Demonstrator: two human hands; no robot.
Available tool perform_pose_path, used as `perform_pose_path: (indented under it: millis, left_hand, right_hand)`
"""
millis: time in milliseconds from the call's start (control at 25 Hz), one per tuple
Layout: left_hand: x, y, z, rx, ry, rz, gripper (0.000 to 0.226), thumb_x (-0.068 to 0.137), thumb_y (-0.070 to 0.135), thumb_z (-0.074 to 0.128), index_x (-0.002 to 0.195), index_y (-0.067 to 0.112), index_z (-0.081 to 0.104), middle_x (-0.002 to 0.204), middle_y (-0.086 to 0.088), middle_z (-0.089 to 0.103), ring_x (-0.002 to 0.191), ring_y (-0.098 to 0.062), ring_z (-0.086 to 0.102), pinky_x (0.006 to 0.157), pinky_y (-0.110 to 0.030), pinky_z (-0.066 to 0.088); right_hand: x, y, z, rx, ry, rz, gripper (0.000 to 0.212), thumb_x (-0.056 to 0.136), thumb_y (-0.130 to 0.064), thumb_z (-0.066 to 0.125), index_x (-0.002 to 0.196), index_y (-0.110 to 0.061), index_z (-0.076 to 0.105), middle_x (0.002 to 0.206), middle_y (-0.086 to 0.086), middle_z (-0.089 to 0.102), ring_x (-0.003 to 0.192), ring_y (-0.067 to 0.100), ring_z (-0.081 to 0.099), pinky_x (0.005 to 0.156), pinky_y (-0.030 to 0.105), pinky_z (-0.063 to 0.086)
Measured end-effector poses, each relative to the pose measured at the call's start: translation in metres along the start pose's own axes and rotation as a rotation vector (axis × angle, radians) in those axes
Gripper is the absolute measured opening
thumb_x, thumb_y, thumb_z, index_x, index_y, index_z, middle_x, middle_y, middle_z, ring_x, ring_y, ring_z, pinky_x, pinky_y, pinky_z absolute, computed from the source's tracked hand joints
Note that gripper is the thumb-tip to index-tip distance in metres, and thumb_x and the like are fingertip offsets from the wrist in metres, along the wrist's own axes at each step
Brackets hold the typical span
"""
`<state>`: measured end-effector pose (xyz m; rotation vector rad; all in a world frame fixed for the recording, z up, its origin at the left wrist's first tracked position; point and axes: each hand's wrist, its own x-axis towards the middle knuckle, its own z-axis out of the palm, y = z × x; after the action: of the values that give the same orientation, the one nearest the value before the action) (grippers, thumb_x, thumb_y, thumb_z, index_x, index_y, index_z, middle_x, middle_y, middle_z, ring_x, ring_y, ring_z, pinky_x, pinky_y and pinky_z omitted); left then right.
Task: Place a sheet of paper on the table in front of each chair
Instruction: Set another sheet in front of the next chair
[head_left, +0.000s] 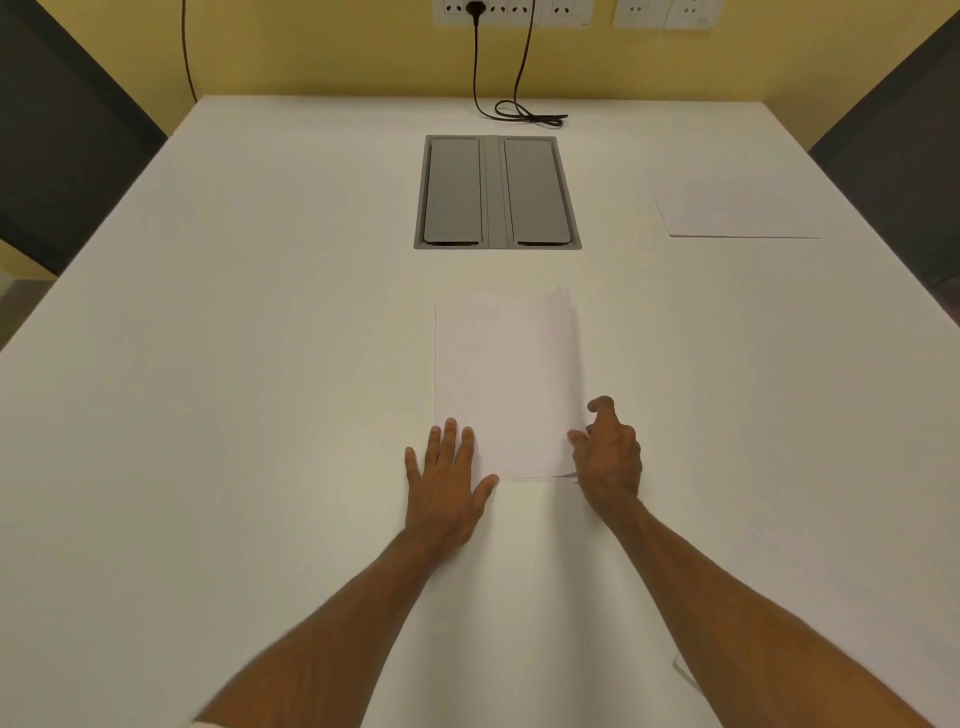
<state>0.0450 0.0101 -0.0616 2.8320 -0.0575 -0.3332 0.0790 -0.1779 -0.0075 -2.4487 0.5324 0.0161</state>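
Note:
A small stack of white paper (506, 379) lies on the white table (260, 364) straight ahead of me. My left hand (444, 483) rests flat, fingers spread, on the stack's near left corner. At the stack's right edge, my right hand (610, 457) has thumb and fingers pinched on the top sheet, whose right side looks slightly raised. One single sheet (737, 208) lies flat at the far right, in front of the dark right chair (898, 156). No sheet shows on the table before the dark left chair (62, 156).
A grey two-lid cable hatch (496, 192) is set into the table beyond the stack. A black cable (524, 111) coils at the far edge below wall sockets. A white paper corner (685, 675) peeks out under my right forearm.

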Motion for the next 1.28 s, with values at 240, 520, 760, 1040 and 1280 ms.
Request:
perform_pose_path:
  millis: [240,520,760,1040,1280]
  left_hand:
    - [0.001,-0.001,0.002,-0.026,0.007,0.001,0.071,0.095,0.056,0.026,0.153,0.022,0.0,0.162,-0.001,-0.01,0.149,-0.02,-0.011,0.117,-0.05,-0.007]
    - [-0.002,-0.006,-0.003,-0.048,0.001,0.022,0.072,0.095,0.056,0.031,0.153,0.021,0.005,0.162,-0.003,-0.008,0.149,-0.02,-0.007,0.119,-0.045,-0.002]
    - [-0.029,-0.008,-0.036,-0.173,-0.048,-0.063,0.073,0.093,0.057,0.038,0.152,0.019,0.017,0.162,-0.001,-0.002,0.15,-0.021,0.003,0.12,-0.039,0.015]
    - [-0.084,0.005,-0.114,-0.527,0.079,-0.266,0.074,0.093,0.036,0.055,0.147,0.0,0.021,0.156,-0.014,0.024,0.144,-0.026,0.023,0.114,-0.032,0.022]
    - [-0.157,-0.009,-0.175,-1.111,0.169,-0.51,0.007,0.086,0.007,0.061,0.09,0.001,0.061,0.099,-0.016,0.062,0.085,-0.028,0.058,0.074,-0.033,0.046]
  right_hand:
    - [-0.005,0.01,0.006,-0.227,0.109,-0.181,0.034,0.09,-0.018,0.061,0.123,-0.014,0.058,0.126,0.007,0.058,0.111,0.029,0.054,0.085,0.038,0.042]
    - [0.0,0.003,-0.001,0.101,-0.001,-0.004,0.025,0.09,-0.009,0.058,0.115,-0.009,0.057,0.111,0.013,0.066,0.092,0.027,0.06,0.068,0.023,0.047]
    - [-0.02,0.002,-0.03,0.627,-0.154,0.169,0.022,0.08,-0.004,0.071,0.1,-0.011,0.062,0.097,0.018,0.067,0.075,0.022,0.06,0.061,0.027,0.048]
    - [-0.08,-0.004,-0.093,0.899,-0.307,0.216,0.02,0.081,0.005,0.067,0.091,-0.011,0.06,0.092,0.017,0.066,0.075,0.022,0.065,0.052,0.025,0.056]
    - [-0.148,-0.031,-0.135,0.917,-0.426,0.149,0.018,0.081,0.006,0.067,0.092,-0.007,0.061,0.088,0.013,0.068,0.075,0.022,0.065,0.05,0.024,0.056]
